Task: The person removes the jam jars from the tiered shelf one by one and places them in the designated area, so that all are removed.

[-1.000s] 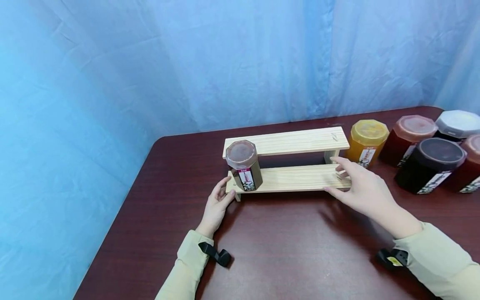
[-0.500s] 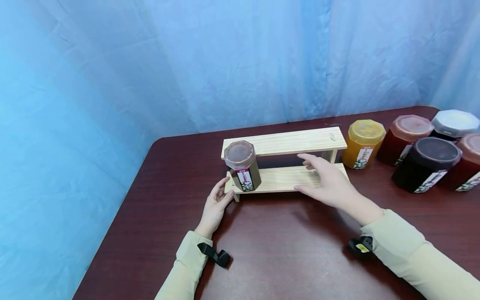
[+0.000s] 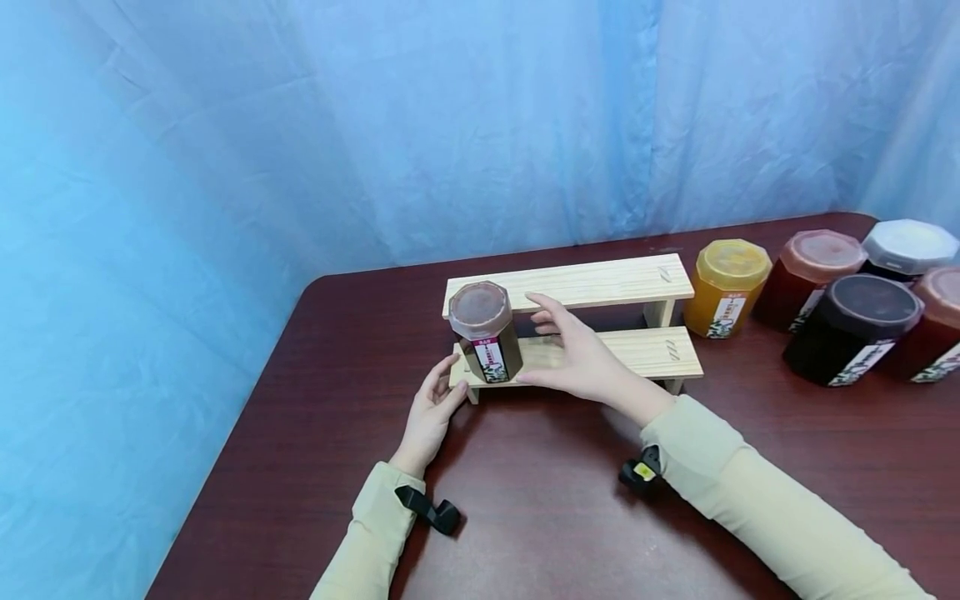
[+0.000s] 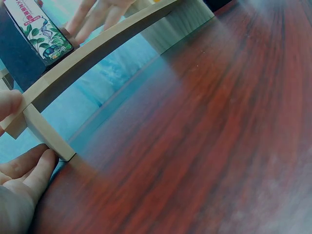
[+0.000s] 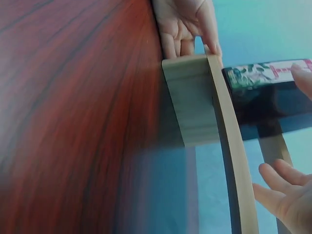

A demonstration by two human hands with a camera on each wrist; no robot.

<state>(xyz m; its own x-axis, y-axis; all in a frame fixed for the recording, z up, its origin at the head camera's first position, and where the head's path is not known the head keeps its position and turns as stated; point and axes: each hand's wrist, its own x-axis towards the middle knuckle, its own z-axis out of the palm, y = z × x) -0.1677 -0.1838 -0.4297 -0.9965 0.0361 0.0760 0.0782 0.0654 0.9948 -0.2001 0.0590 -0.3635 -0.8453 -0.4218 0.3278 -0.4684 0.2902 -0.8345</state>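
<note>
A two-tier pale wooden rack (image 3: 637,354) stands on the dark red-brown table. On the left end of its lower board sits an eight-sided jar (image 3: 491,358) of dark brown contents with a frosted lid and a printed label. My left hand (image 3: 432,410) holds the rack's left end, thumb by the board edge and fingers against the side leg (image 4: 48,132). Just right of the jar is my right hand (image 3: 581,354), its thumb and fingers spread apart over the lower board. In the right wrist view its thumb (image 5: 303,80) overlaps the jar's label.
Right of the rack stand a yellow jar (image 3: 712,308), a red jar (image 3: 776,292), a black jar (image 3: 828,342), another red jar (image 3: 947,312) and a white-lidded jar (image 3: 911,242). Blue curtain (image 3: 480,125) hangs behind the table's far edge (image 3: 390,268).
My right hand has moved left along the lower board, from the rack's right end to beside the brown jar. The left hand stays at the rack's left end.
</note>
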